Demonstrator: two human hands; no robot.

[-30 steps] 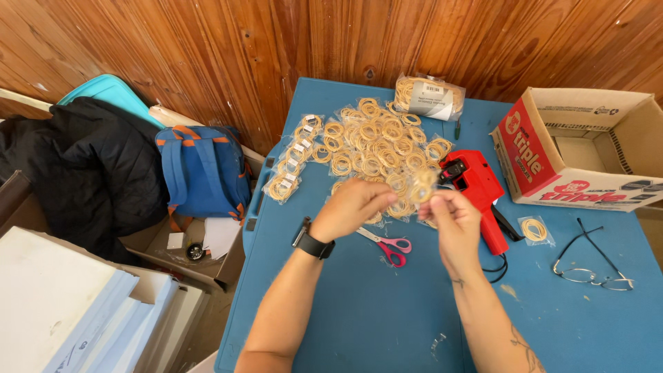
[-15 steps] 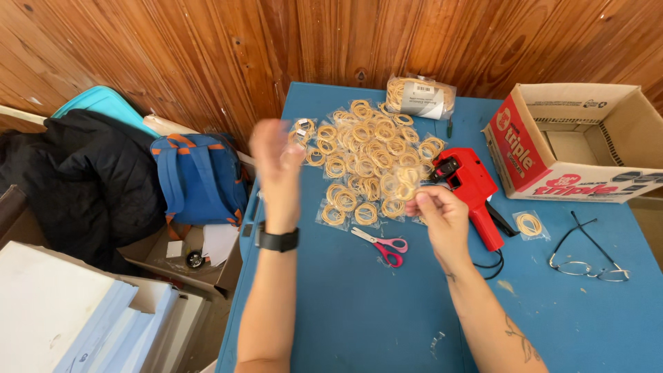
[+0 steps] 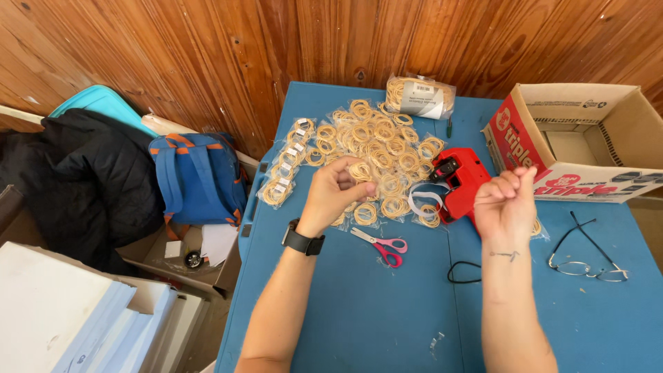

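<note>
My left hand (image 3: 335, 193), with a black watch (image 3: 302, 242) on its wrist, is at the near edge of a pile of small clear bags of rubber bands (image 3: 380, 148). Its fingers are pinched on one small bag there. My right hand (image 3: 507, 204) is lifted above the blue table (image 3: 359, 318), curled into a fist with nothing visible in it. It hangs just right of a red label gun (image 3: 463, 179). A short row of labelled bags (image 3: 286, 169) lies along the table's left side.
Pink-handled scissors (image 3: 383, 245) lie between my arms, with a black loop (image 3: 463, 273) beside them. Glasses (image 3: 583, 262) lie to the right and an open cardboard box (image 3: 587, 138) stands at the back right. A big bag of bands (image 3: 421, 97) is at the back. Left of the table are a blue backpack (image 3: 197, 179), a black jacket (image 3: 83, 186) and white boards (image 3: 69, 311).
My left hand swung out to the row of bags on the left and has come back to the pile. My right hand has lifted off the pile and moved right.
</note>
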